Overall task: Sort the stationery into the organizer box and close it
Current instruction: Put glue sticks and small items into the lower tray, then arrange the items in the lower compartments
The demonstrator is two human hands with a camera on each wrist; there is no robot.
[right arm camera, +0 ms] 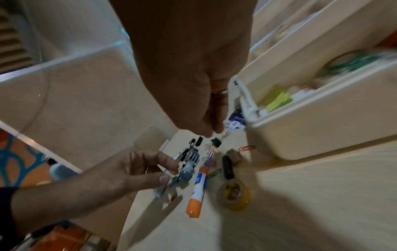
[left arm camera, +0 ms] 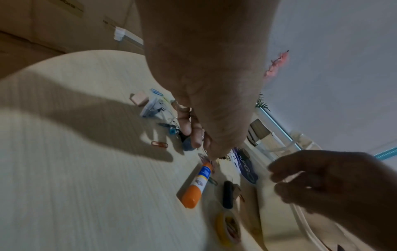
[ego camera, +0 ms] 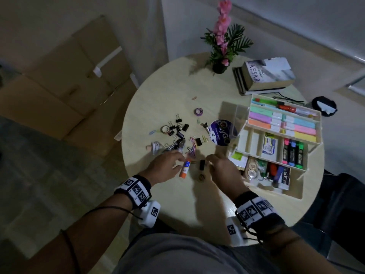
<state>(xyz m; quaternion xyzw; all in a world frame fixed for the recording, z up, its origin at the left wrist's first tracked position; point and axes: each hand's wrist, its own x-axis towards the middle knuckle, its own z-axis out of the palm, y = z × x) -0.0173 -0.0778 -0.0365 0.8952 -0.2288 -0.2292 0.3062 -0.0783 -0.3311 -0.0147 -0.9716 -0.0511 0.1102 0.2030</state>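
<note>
The cream organizer box [ego camera: 305, 169] stands open on the right of the round table [ego camera: 177, 204], its tiers holding highlighters, markers and tape. Loose binder clips and paper clips [ego camera: 178, 133] lie in a heap. My left hand [ego camera: 167, 167] reaches into the near end of the heap, fingers bent with the thumb apart, beside an orange-capped glue stick [ego camera: 184, 168] [left arm camera: 196, 185] [right arm camera: 197, 190]. My right hand [ego camera: 219, 165] [right arm camera: 211, 132] hovers with its fingertips drawn together near a black binder clip [right arm camera: 216, 142]; whether it holds anything is hidden. A black clip [ego camera: 201, 165] and a yellow tape roll [left arm camera: 227, 227] lie between the hands.
A purple round sticker sheet [ego camera: 222, 133] lies by the box's clear lid [ego camera: 235, 115]. A purple tape roll [ego camera: 198, 111] sits mid-table. A flower pot [ego camera: 220, 67] and stacked books [ego camera: 264, 76] stand at the far edge. Cardboard boxes [ego camera: 65, 82] lie on the floor to the left.
</note>
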